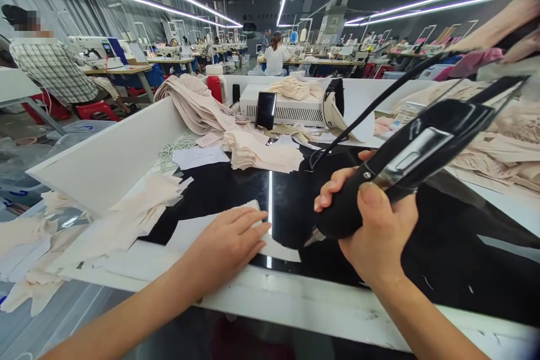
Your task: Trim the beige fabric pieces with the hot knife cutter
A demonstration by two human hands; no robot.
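One tool (415, 156) (black) in right hand (382, 230)

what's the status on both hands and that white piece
Right hand gripping black tool. Left hand on white piece. Cloth stack beyond, apart from the piece.

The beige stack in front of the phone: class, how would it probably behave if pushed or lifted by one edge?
The beige stack would probably bend when lifted, since its layers look thin and wavy. Pushed, it may shear apart, as its edges are uneven and no binding shows. It might slide readily, since the black tabletop looks glossy.
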